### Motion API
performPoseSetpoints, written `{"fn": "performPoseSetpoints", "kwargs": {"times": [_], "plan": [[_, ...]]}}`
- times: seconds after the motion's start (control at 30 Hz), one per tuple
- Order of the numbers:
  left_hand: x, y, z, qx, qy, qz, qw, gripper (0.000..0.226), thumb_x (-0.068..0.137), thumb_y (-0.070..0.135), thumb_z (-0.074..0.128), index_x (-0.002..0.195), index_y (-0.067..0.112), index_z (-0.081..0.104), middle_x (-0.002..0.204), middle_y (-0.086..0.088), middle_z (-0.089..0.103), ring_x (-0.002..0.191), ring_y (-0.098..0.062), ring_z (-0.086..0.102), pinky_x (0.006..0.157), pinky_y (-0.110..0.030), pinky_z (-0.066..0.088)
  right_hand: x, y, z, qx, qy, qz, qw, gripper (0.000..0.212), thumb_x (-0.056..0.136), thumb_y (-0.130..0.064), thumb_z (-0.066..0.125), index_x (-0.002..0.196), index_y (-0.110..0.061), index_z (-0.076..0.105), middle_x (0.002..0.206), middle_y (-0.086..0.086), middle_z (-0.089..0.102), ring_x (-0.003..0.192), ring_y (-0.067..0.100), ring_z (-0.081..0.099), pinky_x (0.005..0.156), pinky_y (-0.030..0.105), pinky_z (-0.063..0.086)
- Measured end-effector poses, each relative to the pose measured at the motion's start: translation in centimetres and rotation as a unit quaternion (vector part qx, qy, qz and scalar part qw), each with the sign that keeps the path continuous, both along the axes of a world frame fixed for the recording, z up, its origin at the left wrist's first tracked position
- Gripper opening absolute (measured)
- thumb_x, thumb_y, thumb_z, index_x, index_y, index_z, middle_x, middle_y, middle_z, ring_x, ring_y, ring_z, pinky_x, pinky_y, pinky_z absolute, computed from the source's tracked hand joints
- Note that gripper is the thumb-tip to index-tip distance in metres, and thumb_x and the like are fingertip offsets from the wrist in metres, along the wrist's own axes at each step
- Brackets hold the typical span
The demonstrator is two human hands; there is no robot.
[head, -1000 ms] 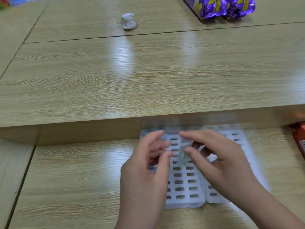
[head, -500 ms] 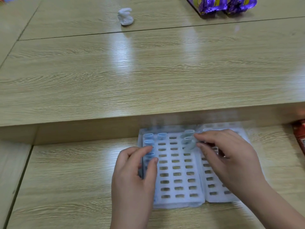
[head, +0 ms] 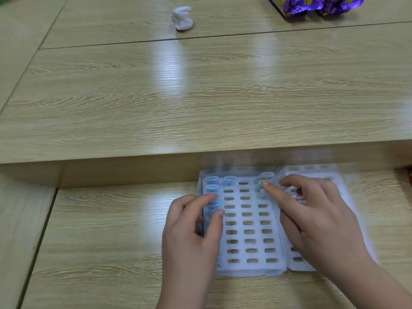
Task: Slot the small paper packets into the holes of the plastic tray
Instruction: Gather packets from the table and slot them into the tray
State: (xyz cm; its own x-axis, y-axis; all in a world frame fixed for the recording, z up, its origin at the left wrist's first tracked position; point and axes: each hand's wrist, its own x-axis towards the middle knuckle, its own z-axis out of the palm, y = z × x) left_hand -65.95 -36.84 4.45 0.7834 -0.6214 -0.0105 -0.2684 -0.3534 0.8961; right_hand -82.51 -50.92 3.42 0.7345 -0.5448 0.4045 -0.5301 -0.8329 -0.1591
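Observation:
A white plastic tray [head: 247,230] with rows of slots lies on the lower table surface, and a second tray [head: 347,197] lies against its right side. Light blue paper packets [head: 211,181] stand in slots at the tray's far left corner, and more packets [head: 266,175] stand in the fourth column. My left hand [head: 191,233] grips the tray's left edge, thumb on top. My right hand [head: 312,217] lies over the second tray, with its index fingertip on a packet in the fourth column. Its curled fingers hold something pale, blurred.
Directly behind the trays rises the step of a higher wooden table level [head: 200,97]. On it lie a crumpled white lump [head: 182,18] far back and purple foil wrappers [head: 312,5] at the back right. A red object [head: 409,175] shows at the right edge.
My right hand carried a packet from mid-tray to the far end of the fourth column. My left hand moved left onto the tray's left edge. In the last half second little moved.

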Motion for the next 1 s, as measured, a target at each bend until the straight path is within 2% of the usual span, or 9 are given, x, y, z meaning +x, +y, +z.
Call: {"fn": "performPoseSetpoints", "kwargs": {"times": [0.1,0.17,0.3,0.47,0.57,0.67,0.73,0.83,1.0], "plan": [[1.5,1.6,0.4,-0.036,0.017,0.038,0.998,0.017,0.085,0.024,0.078,0.093,0.038,0.072,0.096,0.014,0.063,0.073,-0.014,0.058,0.064,-0.011,0.045,0.9,2.4,1.4,0.037,-0.023,-0.002,0.999,0.043,0.084,-0.015,0.064,0.128,-0.013,0.067,0.117,0.013,0.062,0.088,0.033,0.056,0.082,0.041,0.044],[3.1,3.7,0.4,-0.04,0.023,0.07,0.996,0.019,0.086,0.018,0.077,0.086,0.036,0.073,0.089,0.012,0.065,0.07,-0.012,0.058,0.064,-0.012,0.045,2.0,5.0,2.2,0.06,-0.06,0.022,0.996,0.033,0.087,-0.016,0.063,0.119,-0.012,0.072,0.112,0.008,0.066,0.084,0.029,0.058,0.082,0.035,0.044],[5.3,8.4,-0.9,0.014,0.017,0.071,0.997,0.027,0.084,0.008,0.077,0.085,0.035,0.073,0.089,0.012,0.064,0.071,-0.01,0.059,0.064,-0.009,0.043,5.0,10.6,2.8,0.096,-0.091,0.069,0.989,0.024,0.091,-0.022,0.059,0.106,-0.02,0.077,0.1,-0.004,0.071,0.077,0.021,0.065,0.064,0.031,0.052],[5.5,12.3,-2.2,0.088,-0.05,-0.029,0.994,0.023,0.082,0.044,0.063,0.104,0.04,0.07,0.105,0.024,0.057,0.082,0.002,0.061,0.072,-0.011,0.046,7.1,15.4,1.8,0.119,-0.048,0.082,0.988,0.028,0.086,-0.026,0.058,0.105,-0.025,0.078,0.109,-0.008,0.073,0.077,0.015,0.071,0.052,0.025,0.056],[5.9,12.1,-3.1,0.101,-0.109,-0.083,0.985,0.034,0.089,0.024,0.062,0.12,0.036,0.067,0.111,0.018,0.054,0.094,0.0,0.059,0.078,-0.02,0.048,7.7,17.5,0.2,0.138,0.02,0.064,0.988,0.029,0.082,-0.031,0.063,0.107,-0.024,0.077,0.112,-0.005,0.072,0.07,0.013,0.07,0.04,0.024,0.05],[7.2,9.8,-3.9,0.128,-0.191,-0.191,0.954,0.057,0.084,0.005,0.064,0.131,0.036,0.058,0.128,0.003,0.051,0.109,-0.017,0.056,0.082,-0.034,0.054,8.0,18.5,-2.3,0.137,0.137,0.023,0.981,0.062,0.054,-0.018,0.091,0.113,-0.02,0.073,0.125,0.001,0.067,0.067,0.015,0.07,0.031,0.027,0.042],[8.1,7.6,-4.4,0.161,-0.235,-0.269,0.92,0.063,0.08,0.008,0.067,0.135,0.036,0.056,0.141,-0.003,0.046,0.116,-0.025,0.052,0.088,-0.04,0.051,7.8,18.5,-3.0,0.141,0.182,0.0,0.973,0.077,0.044,-0.01,0.092,0.117,-0.021,0.07,0.131,0.001,0.064,0.066,0.015,0.07,0.03,0.028,0.04],[8.9,5.3,-5.0,0.169,-0.299,-0.335,0.877,0.056,0.082,0.018,0.067,0.134,0.036,0.058,0.138,-0.007,0.049,0.115,-0.03,0.051,0.09,-0.044,0.05,7.6,18.1,-3.0,0.162,0.195,-0.019,0.967,0.074,0.052,-0.01,0.086,0.12,-0.029,0.064,0.129,-0.002,0.058,0.052,0.018,0.064,0.032,0.029,0.038],[10.6,5.3,-5.2,0.14,-0.369,-0.314,0.863,0.025,0.082,0.036,0.06,0.103,0.023,0.066,0.129,-0.008,0.056,0.105,-0.032,0.054,0.078,-0.044,0.052,7.5,18.0,-2.9,0.21,0.152,-0.048,0.965,0.052,0.074,-0.027,0.083,0.119,-0.035,0.057,0.114,-0.012,0.053,0.056,0.014,0.063,0.034,0.033,0.045]]}}
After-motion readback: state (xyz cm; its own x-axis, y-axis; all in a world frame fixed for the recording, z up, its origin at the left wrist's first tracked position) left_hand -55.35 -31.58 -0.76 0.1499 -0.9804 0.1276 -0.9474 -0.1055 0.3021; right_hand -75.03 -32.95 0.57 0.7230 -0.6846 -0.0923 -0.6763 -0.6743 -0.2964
